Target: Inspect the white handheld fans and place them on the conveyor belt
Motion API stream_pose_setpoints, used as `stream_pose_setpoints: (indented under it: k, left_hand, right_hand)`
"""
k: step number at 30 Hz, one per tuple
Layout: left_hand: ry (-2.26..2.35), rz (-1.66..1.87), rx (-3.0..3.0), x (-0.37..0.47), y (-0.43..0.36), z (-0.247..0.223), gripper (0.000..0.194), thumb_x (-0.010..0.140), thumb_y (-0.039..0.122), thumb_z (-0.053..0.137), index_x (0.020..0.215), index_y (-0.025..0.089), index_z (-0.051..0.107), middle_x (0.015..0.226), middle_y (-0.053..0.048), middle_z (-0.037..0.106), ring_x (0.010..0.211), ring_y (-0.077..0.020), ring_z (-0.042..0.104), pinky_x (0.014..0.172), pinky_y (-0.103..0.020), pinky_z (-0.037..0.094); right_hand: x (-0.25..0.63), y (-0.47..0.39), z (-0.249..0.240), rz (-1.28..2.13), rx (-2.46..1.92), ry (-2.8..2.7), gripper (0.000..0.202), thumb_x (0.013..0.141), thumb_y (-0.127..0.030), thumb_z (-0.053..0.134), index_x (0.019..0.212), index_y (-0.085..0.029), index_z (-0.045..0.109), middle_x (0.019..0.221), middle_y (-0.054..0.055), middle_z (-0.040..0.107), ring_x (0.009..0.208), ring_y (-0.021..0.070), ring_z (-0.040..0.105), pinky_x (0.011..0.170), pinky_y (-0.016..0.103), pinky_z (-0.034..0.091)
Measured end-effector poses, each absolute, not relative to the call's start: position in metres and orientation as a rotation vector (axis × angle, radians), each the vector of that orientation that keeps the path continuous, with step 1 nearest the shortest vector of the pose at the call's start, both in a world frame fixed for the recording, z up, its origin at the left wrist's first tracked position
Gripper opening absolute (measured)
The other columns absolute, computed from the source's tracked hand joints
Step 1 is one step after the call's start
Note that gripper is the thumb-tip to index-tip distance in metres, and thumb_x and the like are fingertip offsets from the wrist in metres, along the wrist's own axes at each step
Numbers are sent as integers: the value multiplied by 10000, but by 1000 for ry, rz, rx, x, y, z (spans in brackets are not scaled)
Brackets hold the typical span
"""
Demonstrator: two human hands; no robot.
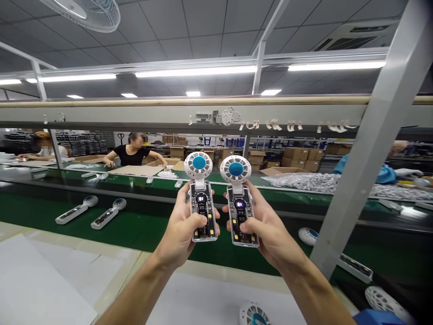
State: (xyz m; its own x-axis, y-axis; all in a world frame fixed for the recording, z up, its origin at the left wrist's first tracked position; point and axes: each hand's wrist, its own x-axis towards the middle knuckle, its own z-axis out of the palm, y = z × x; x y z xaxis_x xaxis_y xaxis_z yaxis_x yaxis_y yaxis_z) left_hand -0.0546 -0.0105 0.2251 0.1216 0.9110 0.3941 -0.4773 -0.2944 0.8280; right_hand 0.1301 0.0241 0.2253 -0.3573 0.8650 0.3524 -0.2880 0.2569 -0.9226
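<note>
Two handheld fans are held upright side by side over the green belt. My left hand [181, 230] is closed around one handheld fan [204, 205], its thumb pressed on the front of the clear handle. In my right hand [265, 225] is the other handheld fan [242, 212], with the thumb likewise on the handle's front. Both have white round heads with blue centres, and circuit boards show through the handles. A small lit display glows on each. The fingers behind the handles are partly hidden.
Below runs a green conveyor belt [135, 230] carrying more fans [110, 214] at left. Another fan [255, 313] lies on the white worktop [209, 293]. A slanted metal post [368, 149] stands at right. Across the belt, a co-worker [133, 153] sits by cardboard; bagged white parts [304, 180] are piled farther right.
</note>
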Motion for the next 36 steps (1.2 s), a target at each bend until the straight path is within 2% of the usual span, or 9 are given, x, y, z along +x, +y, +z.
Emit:
stream_pose_setpoints:
  k: [6, 9, 12, 26, 36]
  left_hand:
    - [534, 1511, 1210, -53, -12, 223, 772, 779, 157, 665, 1425, 262, 255, 889, -33, 685, 645, -176, 671, 613, -297, 535]
    - [535, 1497, 1210, -52, -12, 221, 721, 851, 208, 631, 1451, 270, 234, 880, -39, 686, 657, -172, 669, 626, -297, 543]
    - [532, 1518, 1201, -51, -10, 220, 652, 846, 214, 627, 1411, 241, 301, 864, -44, 686, 608, -162, 651, 573, -274, 523]
    - [490, 1479, 1192, -49, -11, 217, 542, 875, 197, 598, 1361, 217, 359, 911, -73, 697, 618, -159, 656, 587, -273, 524]
    - [462, 1475, 1150, -47, -9, 216, 611, 861, 178, 606, 1395, 228, 314, 922, -71, 697, 624, -162, 666, 596, -274, 529]
  right_hand:
    - [129, 22, 225, 1310, -598, -1435, 1045, 648, -88, 622, 1561, -358, 192, 1014, 16, 682, 738, 157, 646, 636, 268, 516]
    - [130, 24, 224, 1333, -591, -1439, 954, 729, -157, 657, 1553, -331, 209, 1056, 42, 690, 753, 174, 668, 687, 305, 547]
    - [129, 27, 223, 1348, -603, -1431, 864, 781, -201, 630, 1543, -299, 234, 981, 43, 698, 692, 167, 661, 644, 294, 544]
    - [131, 30, 219, 1347, -571, -1423, 837, 773, -207, 650, 1521, -260, 278, 984, 52, 704, 709, 161, 664, 646, 282, 554]
    - [130, 22, 225, 1354, -556, -1414, 765, 785, -200, 670, 1476, -241, 345, 1023, 58, 703, 700, 139, 648, 655, 267, 545]
